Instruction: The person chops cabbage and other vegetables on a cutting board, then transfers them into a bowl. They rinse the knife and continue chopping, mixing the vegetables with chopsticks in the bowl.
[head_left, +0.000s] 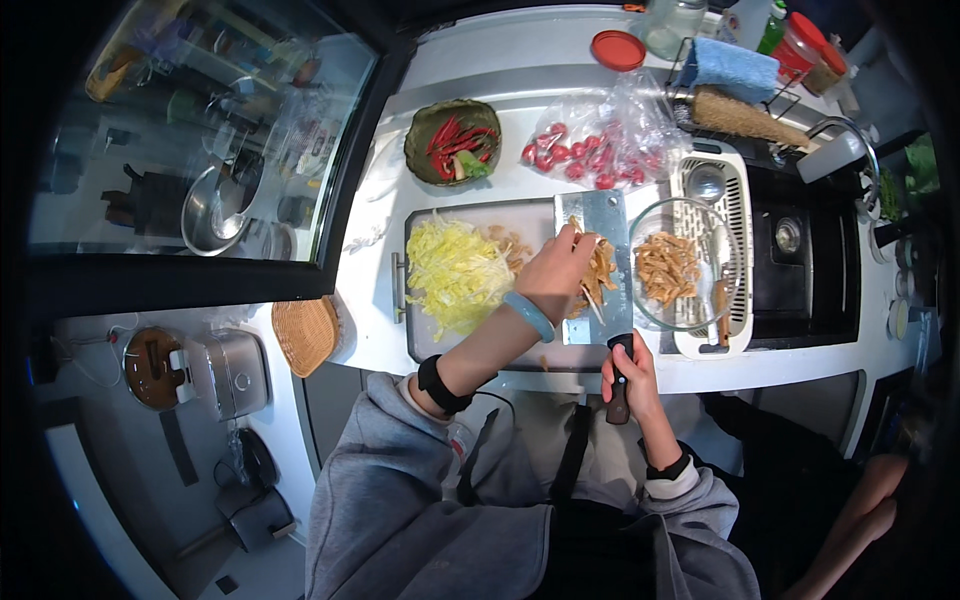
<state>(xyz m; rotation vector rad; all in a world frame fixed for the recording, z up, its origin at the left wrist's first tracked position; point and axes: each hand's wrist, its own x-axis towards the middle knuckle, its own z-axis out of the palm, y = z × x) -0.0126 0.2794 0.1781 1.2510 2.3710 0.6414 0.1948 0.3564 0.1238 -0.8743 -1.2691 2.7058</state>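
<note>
My right hand (636, 371) grips the dark handle of a cleaver (600, 206). Its broad steel blade lies flat over the right end of a cutting board (472, 358), carrying a heap of brown strips (600, 270), perhaps sliced tofu skin. My left hand (555, 274) holds these strips against the blade with bent fingers; its fingertips are partly hidden. Shredded yellow-green cabbage (454, 270) covers the board's left part, with small tan pieces (511, 246) beside it. Right of the blade, a clear glass bowl (651, 214) contains more brown strips (666, 266).
A white drying basket (739, 330) stands under the bowl's right side, next to a black sink (802, 300). Behind the board are a bowl of red chillies (457, 139) and a plastic bag of radishes (577, 154). A window frame (352, 150) juts in at left. Another person's arm (855, 525) shows lower right.
</note>
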